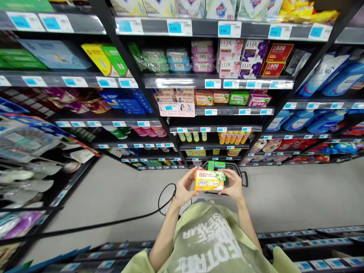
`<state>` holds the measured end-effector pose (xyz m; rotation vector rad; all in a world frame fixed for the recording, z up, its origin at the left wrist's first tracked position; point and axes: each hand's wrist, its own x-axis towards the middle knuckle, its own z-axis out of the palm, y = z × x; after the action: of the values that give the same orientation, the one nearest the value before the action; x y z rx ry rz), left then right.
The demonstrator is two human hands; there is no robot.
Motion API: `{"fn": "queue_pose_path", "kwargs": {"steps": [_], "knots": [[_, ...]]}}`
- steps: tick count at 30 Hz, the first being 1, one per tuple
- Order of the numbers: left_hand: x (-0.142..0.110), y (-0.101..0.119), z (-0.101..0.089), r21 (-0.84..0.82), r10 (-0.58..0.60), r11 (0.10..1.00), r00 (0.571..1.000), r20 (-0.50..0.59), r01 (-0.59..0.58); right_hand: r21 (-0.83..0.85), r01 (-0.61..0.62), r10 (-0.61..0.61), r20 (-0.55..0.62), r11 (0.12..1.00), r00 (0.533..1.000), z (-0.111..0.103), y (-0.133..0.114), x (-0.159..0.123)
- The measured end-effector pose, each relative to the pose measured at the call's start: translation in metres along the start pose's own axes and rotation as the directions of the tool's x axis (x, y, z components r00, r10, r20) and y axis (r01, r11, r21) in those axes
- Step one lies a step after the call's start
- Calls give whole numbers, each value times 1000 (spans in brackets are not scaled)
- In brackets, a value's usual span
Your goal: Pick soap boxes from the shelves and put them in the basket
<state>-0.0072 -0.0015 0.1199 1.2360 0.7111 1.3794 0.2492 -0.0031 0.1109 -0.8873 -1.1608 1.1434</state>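
Between my two hands is a yellow and orange pack of laundry soap [209, 180], its printed front tilted up toward me. My left hand [184, 186] grips its left end, thumb below and fingers along the top edge. At the right end my right hand [233, 185] holds it the same way. Below the pack, near floor level, stands a dark shopping basket [236, 167], partly hidden by the soap and my hands. Green boxes [219, 164] lie in the basket.
Ahead rises a shelf with similar soap packs [204, 98], LUX boxes [230, 51] and price tags. Blue detergent bottles [301, 120] fill the shelves at right. Utensils [34, 167] hang at left. A black cable [113, 220] crosses over the grey floor [136, 193]. More shelving [307, 242] is behind me.
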Motion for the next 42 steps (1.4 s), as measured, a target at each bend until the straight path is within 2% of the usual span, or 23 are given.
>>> {"fn": "queue_pose_path", "kwargs": {"steps": [12, 20, 30, 42], "knots": [[4, -5, 1, 26, -31, 999, 999, -21, 31, -13, -10, 10, -35, 1000, 999, -4, 1, 0], [3, -4, 4, 85, -95, 992, 995, -16, 96, -8, -28, 28, -46, 1000, 999, -11, 3, -1], [2, -7, -1, 91, -44, 995, 999, 2, 44, 4, -6, 6, -17, 1000, 1000, -13, 10, -1], [2, -7, -2, 120, -44, 992, 999, 25, 41, -7, 29, -29, -9, 1000, 1000, -13, 11, -2]]}}
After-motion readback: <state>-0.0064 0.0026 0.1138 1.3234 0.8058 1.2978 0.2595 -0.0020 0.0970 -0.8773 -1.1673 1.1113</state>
